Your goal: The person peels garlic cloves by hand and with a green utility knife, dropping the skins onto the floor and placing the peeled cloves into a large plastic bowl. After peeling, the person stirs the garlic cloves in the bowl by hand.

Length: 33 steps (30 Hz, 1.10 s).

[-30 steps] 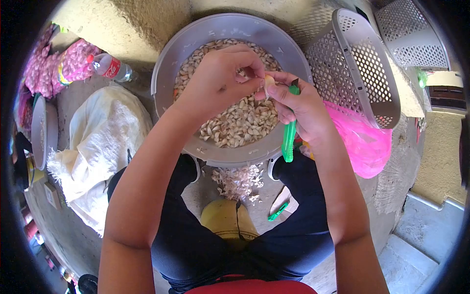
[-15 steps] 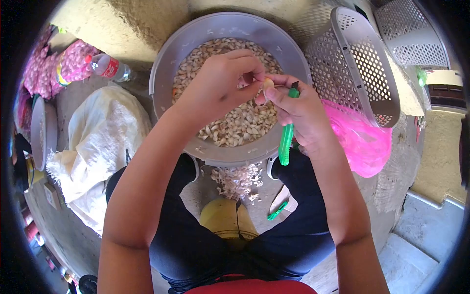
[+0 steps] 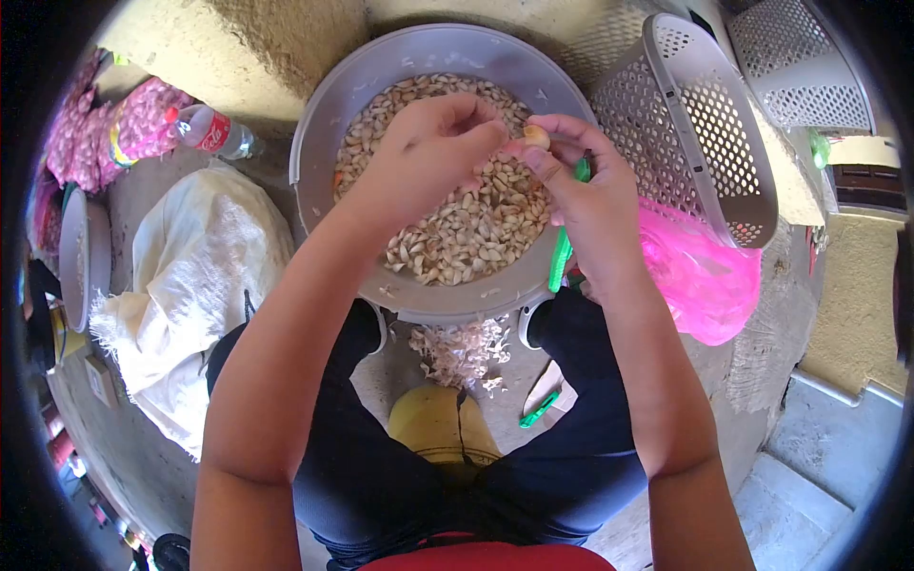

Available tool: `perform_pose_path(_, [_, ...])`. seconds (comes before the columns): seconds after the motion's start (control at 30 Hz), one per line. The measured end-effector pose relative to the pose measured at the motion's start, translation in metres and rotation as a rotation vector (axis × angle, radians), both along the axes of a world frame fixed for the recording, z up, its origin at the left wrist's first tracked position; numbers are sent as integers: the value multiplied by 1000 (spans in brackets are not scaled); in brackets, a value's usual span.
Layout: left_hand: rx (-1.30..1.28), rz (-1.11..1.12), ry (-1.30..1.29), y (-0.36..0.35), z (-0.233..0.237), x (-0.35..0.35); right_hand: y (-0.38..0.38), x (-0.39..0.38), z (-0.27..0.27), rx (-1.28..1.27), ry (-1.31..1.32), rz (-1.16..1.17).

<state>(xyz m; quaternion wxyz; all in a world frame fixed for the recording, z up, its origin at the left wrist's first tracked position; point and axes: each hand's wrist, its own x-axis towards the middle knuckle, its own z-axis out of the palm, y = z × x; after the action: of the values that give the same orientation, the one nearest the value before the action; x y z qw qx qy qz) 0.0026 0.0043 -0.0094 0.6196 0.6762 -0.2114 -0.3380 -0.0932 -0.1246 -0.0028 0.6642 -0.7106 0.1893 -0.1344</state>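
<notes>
Over a large grey tub [image 3: 314, 114] of garlic cloves [image 3: 466, 247], my right hand [image 3: 595, 181] pinches a single garlic clove [image 3: 537, 137] between thumb and forefinger. The same hand keeps a green utility knife [image 3: 560, 259] in its palm, its handle pointing down toward my knee. My left hand [image 3: 433, 152] is closed in a pinch just left of that clove. Whatever its fingertips hold, if anything, is too small to make out.
Garlic peelings [image 3: 462, 352] lie on the floor before a yellow container [image 3: 440, 423]. A second green cutter [image 3: 540, 409] rests nearby. A white sack [image 3: 200, 247] and a cola bottle [image 3: 214, 131] are left; a perforated basket [image 3: 657, 124] and pink plastic bag [image 3: 685, 276] are right.
My hands have moved slightly apart, the left drawing away from the clove. My right hand has turned, and the clove now shows more openly at its fingertips.
</notes>
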Motion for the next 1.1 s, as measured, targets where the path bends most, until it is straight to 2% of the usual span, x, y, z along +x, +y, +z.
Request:
perform_pose_path(0.07, [-22, -26, 47, 1, -1, 2, -2, -1, 4, -129, 35, -16])
perform_pose_path(0.3, [-86, -21, 125, 0, -1, -3, -4, -1, -9, -394, -84, 38])
perform_pose_path(0.4, [-66, -40, 89, 1, -3, -2, -2, -2, -7, -471, -78, 45])
perform_pose_path(0.6, [-37, -9, 240, 3, -1, -3, 1, -2, -3, -666, -90, 84])
perform_pose_path(0.67, [1, -12, 205, 2, 1, -4, 2, -4, 0, -751, -78, 95])
perform_pose_path(0.97, [-48, -35, 267, 7, -4, -1, 3, -5, -3, -788, -127, 159])
perform_pose_path(1.1, [-67, -56, 308, 8, -10, 2, 5, -5, -1, -713, -119, 165])
